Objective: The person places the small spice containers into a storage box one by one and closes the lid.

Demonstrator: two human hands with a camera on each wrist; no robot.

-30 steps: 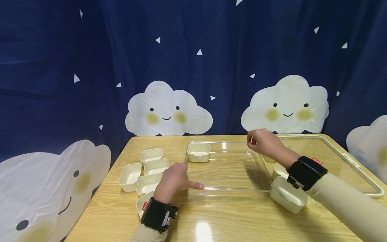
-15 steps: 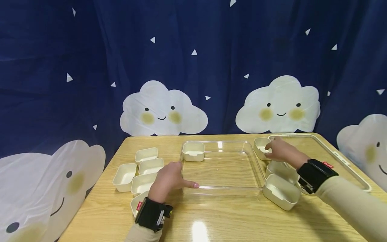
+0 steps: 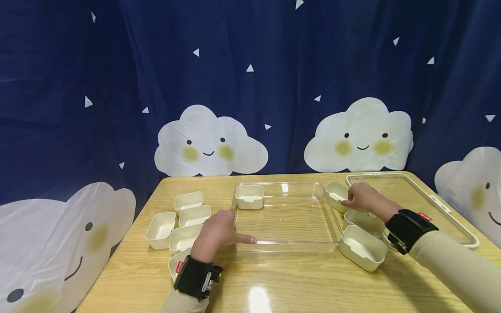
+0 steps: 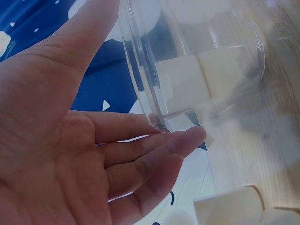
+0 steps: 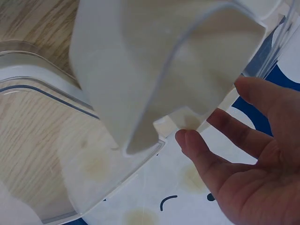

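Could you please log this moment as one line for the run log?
left hand: rests on clear tray corner | right hand: touches small cream box beside tray | one box inside tray
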